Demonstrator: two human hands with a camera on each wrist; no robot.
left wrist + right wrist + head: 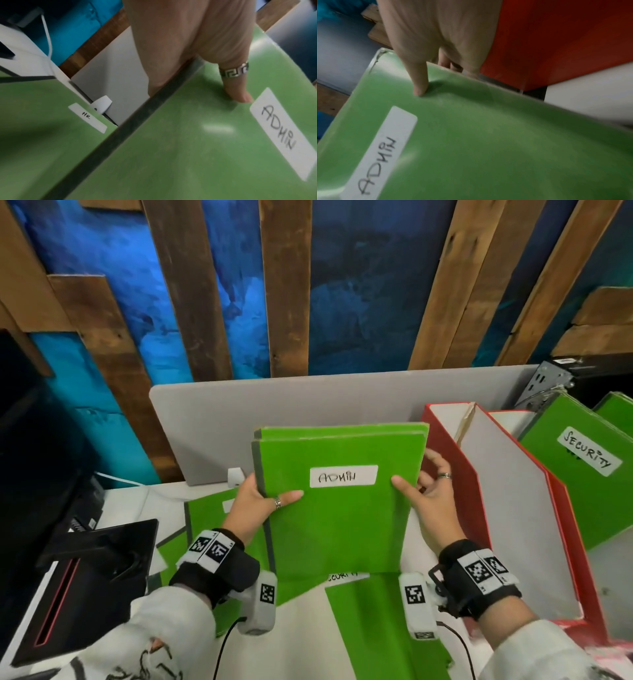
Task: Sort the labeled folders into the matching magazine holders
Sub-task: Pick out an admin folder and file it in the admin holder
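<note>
Upright between both hands, the green ADMIN folder (337, 508) is held above the white desk (301, 645), just left of the red magazine holder (513, 508). Its spine edge sits in the left hand (255, 510), thumb flat on the cover, fingers behind. At the opposite edge the right hand (431, 501) pinches it, thumb in front, fingers behind. Further right a SECURITY folder (579, 474) stands in another holder. Below lie an HR folder (51, 121) and a second SECURITY folder (373, 625). A grey divider panel (308, 405) backs the desk.
</note>
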